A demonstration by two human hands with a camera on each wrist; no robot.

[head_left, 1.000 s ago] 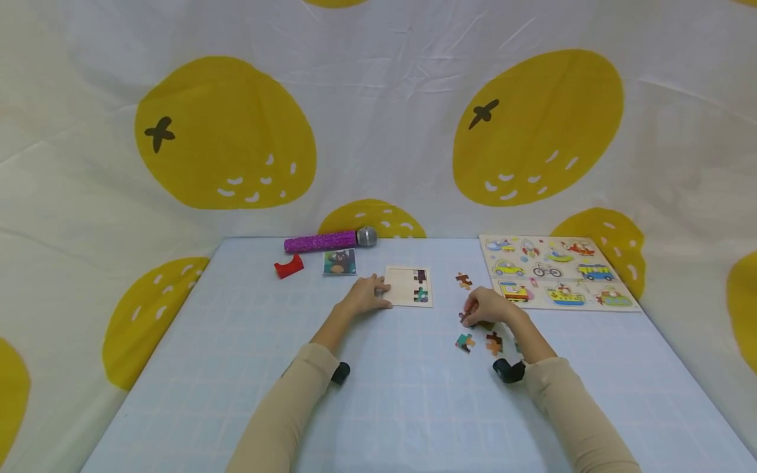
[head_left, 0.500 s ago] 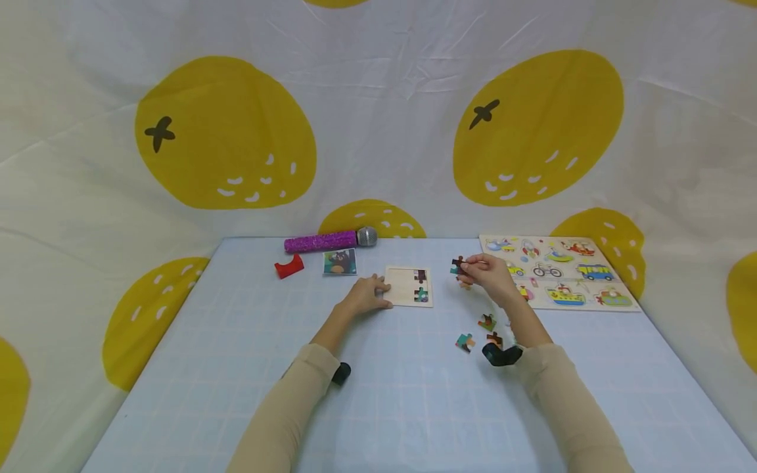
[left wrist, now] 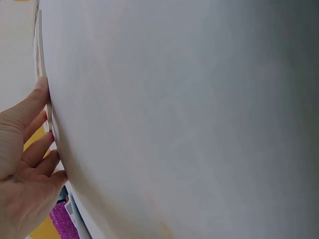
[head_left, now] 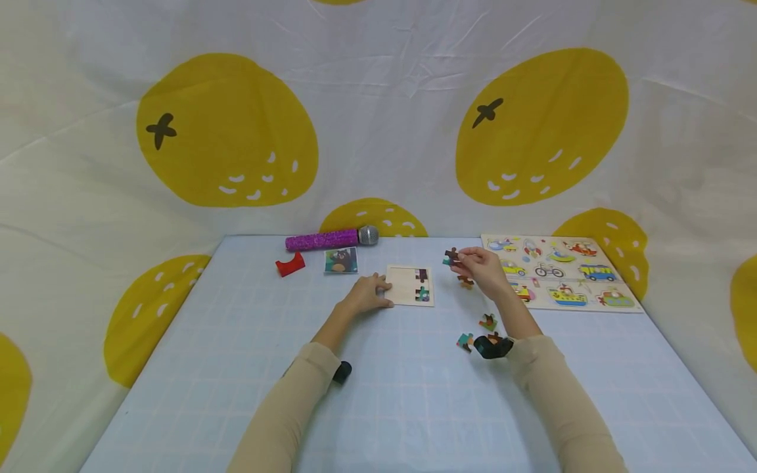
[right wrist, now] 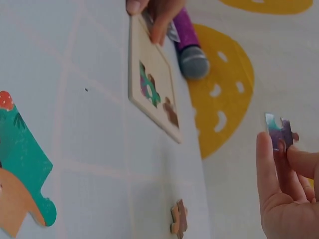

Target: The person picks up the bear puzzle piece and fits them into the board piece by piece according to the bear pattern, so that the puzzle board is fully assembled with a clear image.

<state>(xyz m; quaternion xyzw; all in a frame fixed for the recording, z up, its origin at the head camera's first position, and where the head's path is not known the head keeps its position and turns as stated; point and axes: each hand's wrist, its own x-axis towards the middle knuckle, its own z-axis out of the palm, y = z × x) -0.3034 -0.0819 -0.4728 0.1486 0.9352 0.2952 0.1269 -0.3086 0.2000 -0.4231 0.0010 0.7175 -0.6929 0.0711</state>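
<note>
My left hand (head_left: 367, 294) rests at the left edge of a small wooden puzzle tray (head_left: 402, 289), thumb and fingers spread, tips touching its frame. At the tray's right side lie two fitted pieces, one brown and one teal (head_left: 422, 294). Raised right of the tray, my right hand (head_left: 483, 270) pinches a dark brown and teal jigsaw piece (head_left: 451, 256) between thumb and fingers. The right wrist view shows this piece (right wrist: 280, 132) at the fingertips. Below that hand a brown loose piece (head_left: 466, 281) lies on the table.
More loose pieces lie nearer me, among them a teal and orange one (head_left: 464, 341) and a green and brown one (head_left: 487, 322). A peg puzzle board (head_left: 562, 272) lies at the right. Behind stand a purple microphone (head_left: 331, 239), a bear picture card (head_left: 341, 260) and a red block (head_left: 290, 264).
My right hand has picked the dark brown and teal piece up from the table and moved it forward and left, toward the tray's height in view. My left hand keeps its place.
</note>
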